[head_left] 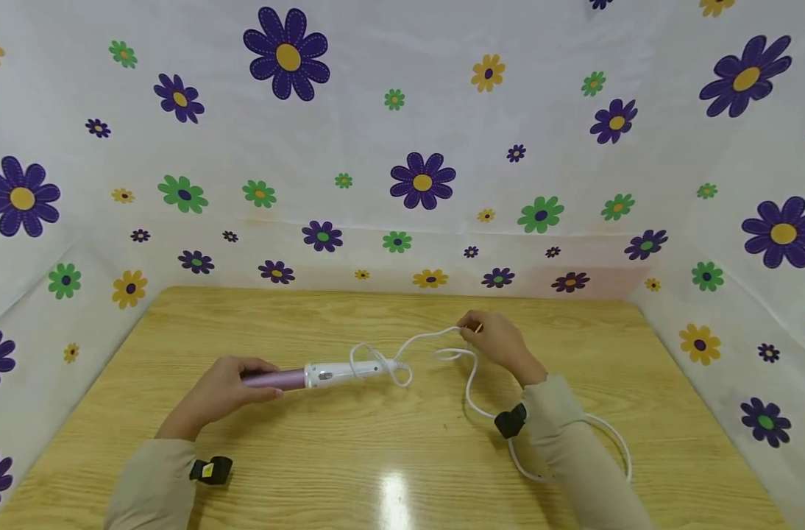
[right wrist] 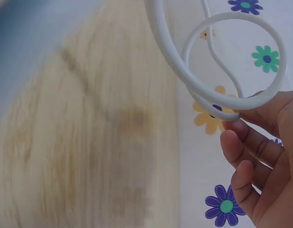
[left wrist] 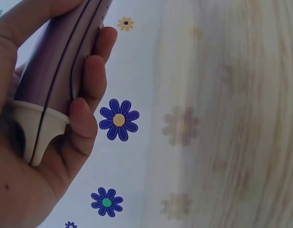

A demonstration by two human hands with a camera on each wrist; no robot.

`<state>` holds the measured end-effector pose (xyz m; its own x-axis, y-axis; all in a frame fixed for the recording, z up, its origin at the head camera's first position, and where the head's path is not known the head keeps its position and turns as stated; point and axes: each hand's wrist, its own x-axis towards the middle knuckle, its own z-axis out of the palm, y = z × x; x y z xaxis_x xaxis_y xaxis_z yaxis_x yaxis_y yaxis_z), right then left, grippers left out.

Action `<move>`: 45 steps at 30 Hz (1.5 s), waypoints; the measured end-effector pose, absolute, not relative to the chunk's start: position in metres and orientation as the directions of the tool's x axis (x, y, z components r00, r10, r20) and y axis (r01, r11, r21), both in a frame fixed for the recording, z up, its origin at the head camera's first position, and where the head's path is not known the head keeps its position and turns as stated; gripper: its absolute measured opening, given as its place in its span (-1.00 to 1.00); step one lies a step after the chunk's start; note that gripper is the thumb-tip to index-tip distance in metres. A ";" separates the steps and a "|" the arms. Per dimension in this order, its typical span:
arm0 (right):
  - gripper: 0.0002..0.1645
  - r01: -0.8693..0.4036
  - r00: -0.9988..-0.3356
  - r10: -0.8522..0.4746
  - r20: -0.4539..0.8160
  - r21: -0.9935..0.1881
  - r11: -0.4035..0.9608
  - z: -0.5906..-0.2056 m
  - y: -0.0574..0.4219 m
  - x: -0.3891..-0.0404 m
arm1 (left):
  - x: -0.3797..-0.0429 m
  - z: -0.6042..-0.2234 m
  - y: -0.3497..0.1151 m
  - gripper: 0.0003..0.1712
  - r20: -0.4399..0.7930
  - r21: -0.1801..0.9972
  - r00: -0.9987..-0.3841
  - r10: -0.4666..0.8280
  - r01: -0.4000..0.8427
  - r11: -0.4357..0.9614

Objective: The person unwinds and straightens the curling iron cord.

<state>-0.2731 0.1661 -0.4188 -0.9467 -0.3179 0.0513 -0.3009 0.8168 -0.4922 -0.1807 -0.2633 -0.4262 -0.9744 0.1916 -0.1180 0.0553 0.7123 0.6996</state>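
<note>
A hair straightener or curling iron (head_left: 346,372), with a white handle section and a purple-pink end, is held level above the table. My left hand (head_left: 227,388) grips its purple end; in the left wrist view the fingers curl round the purple body (left wrist: 56,61), whose cream tip (left wrist: 39,126) shows by the palm. A white cord (head_left: 429,336) leaves the other end and loops round the white part. Thumb and index finger of my right hand (head_left: 498,340) pinch this cord. In the right wrist view a round loop of cord (right wrist: 232,102) stands above the right fingertips.
The wood-grain table (head_left: 349,456) lies beneath both hands. More cord (head_left: 472,383) trails under the right forearm and curves out on its right side. A white flower-print cloth (head_left: 363,140) walls the back and both sides.
</note>
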 end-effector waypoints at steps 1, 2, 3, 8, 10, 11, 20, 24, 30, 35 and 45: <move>-0.77 -0.302 -0.947 -0.314 0.064 -0.504 0.809 -0.417 0.168 -0.273 | -0.180 -0.426 -0.264 -0.44 -0.119 0.690 -0.974 0.194 0.060 0.721; -0.77 -0.303 -0.948 -0.311 0.074 -0.515 0.802 -0.415 0.169 -0.272 | -0.180 -0.426 -0.265 -0.44 -0.119 0.680 -0.973 0.197 0.065 0.731; -0.77 -0.307 -0.947 -0.310 0.084 -0.526 0.793 -0.413 0.170 -0.271 | -0.180 -0.427 -0.266 -0.43 -0.117 0.670 -0.973 0.197 0.069 0.739; -0.72 -0.317 -0.940 -0.325 0.100 -0.603 0.732 -0.404 0.175 -0.265 | -0.178 -0.427 -0.273 -0.42 -0.117 0.603 -0.978 0.170 0.066 0.795; -0.71 -0.320 -0.938 -0.330 0.105 -0.627 0.710 -0.400 0.177 -0.262 | -0.178 -0.427 -0.275 -0.42 -0.120 0.580 -0.980 0.157 0.059 0.812; -0.70 -0.326 -0.936 -0.333 0.114 -0.636 0.699 -0.398 0.179 -0.260 | -0.179 -0.427 -0.276 -0.41 -0.118 0.570 -0.982 0.150 0.056 0.819; -0.80 -0.412 -0.902 -0.388 0.190 -0.650 0.639 -0.387 0.193 -0.249 | -0.184 -0.424 -0.284 -0.36 -0.056 0.517 -0.998 0.041 0.006 0.856; -0.80 -0.414 -0.896 -0.411 0.166 -0.646 0.642 -0.393 0.199 -0.247 | -0.183 -0.423 -0.287 -0.26 -0.059 0.541 -0.998 -0.007 -0.038 0.840; -0.81 -0.404 -0.895 -0.426 0.130 -0.643 0.651 -0.407 0.211 -0.249 | -0.183 -0.422 -0.291 -0.19 -0.068 0.601 -0.996 -0.052 -0.082 0.795; -0.88 -0.348 -0.905 -0.424 0.032 -0.629 0.695 -0.429 0.218 -0.257 | -0.183 -0.422 -0.291 -0.22 -0.063 0.621 -0.997 -0.040 -0.071 0.781; -0.71 -0.304 -0.896 -0.442 -0.027 -0.688 0.658 -0.414 0.189 -0.260 | -0.181 -0.422 -0.285 -0.23 -0.047 0.619 -0.999 0.005 -0.025 0.785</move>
<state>-0.2596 0.1892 -0.4137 -0.8964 -0.4425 -0.0268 -0.3044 0.6583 -0.6885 -0.1805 -0.2849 -0.4221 -0.9989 0.0047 -0.0468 -0.0253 0.7848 0.6192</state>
